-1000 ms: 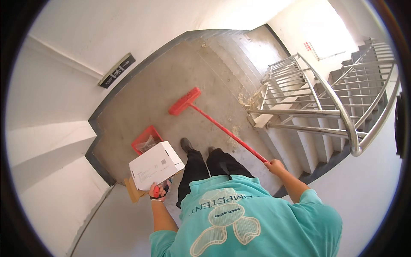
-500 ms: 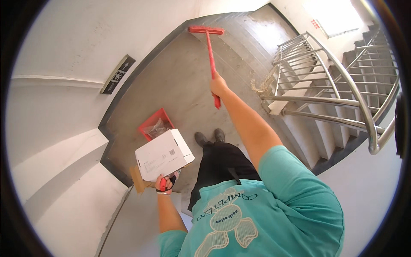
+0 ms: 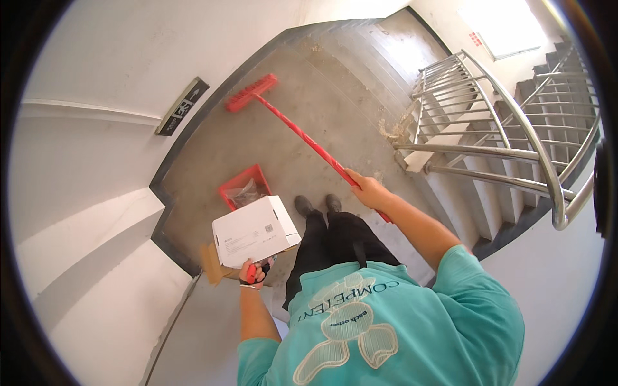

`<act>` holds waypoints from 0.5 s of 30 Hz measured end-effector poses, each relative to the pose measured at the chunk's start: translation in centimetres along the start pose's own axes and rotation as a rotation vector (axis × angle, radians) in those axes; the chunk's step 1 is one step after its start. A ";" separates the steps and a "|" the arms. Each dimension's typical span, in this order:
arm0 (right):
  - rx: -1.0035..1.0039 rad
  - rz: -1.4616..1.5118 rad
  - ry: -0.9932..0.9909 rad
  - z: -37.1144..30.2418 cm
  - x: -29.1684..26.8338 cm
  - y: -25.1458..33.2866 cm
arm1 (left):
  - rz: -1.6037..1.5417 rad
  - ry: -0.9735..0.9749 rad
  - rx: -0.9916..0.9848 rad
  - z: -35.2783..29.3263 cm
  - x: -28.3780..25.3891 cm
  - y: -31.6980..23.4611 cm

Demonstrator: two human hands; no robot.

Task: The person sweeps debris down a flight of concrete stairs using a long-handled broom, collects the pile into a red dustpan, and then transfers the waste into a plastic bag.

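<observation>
Your right hand is closed around the red handle of the broom, gripping near its end, with a short stub sticking out behind. The broom's head lies ahead and to the left of that hand, close to the floor; I can't tell whether the bristles touch. Holding so near the end probably gives you reach without bending.

Your left hand is closed on a red grip. This may belong to the red dustpan just ahead of that hand, but the white box hides any link between them. The box sits directly in front of your left fingers, overlapping the dustpan's near edge from your view; whether you hold it too or it simply rests there is unclear. Clear plastic lies inside the dustpan, perhaps as gathered rubbish. Brown cardboard pokes out left of your left hand, under the box, seemingly carried along with it.

As for markings, the box's upper face bears small dark print and a square code. Your turquoise shirt has dark lettering over a pale figure. Well ahead of your left hand, the dark wall sign shows a running figure and an arrow.
</observation>
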State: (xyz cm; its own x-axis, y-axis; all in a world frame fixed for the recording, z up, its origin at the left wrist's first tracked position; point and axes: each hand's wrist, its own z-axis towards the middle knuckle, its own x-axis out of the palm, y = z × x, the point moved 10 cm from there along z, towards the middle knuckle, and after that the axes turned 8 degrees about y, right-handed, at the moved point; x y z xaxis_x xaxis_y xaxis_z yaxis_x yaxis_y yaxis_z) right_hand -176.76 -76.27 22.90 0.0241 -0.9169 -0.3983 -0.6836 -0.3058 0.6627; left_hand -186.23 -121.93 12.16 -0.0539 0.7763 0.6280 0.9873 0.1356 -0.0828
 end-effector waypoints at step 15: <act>0.268 -0.055 -0.059 -6.9 3.8 -15.3 | 0.032 -0.068 -0.027 0.6 -0.7 -0.1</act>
State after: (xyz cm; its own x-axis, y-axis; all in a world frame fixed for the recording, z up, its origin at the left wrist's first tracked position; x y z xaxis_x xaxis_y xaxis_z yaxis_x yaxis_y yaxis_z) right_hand -161.12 -76.86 15.63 0.0292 -0.8821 -0.4702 -0.8511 -0.2686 0.4510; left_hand -186.35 -122.08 11.23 -0.0315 0.8203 0.5711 0.9924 0.0939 -0.0801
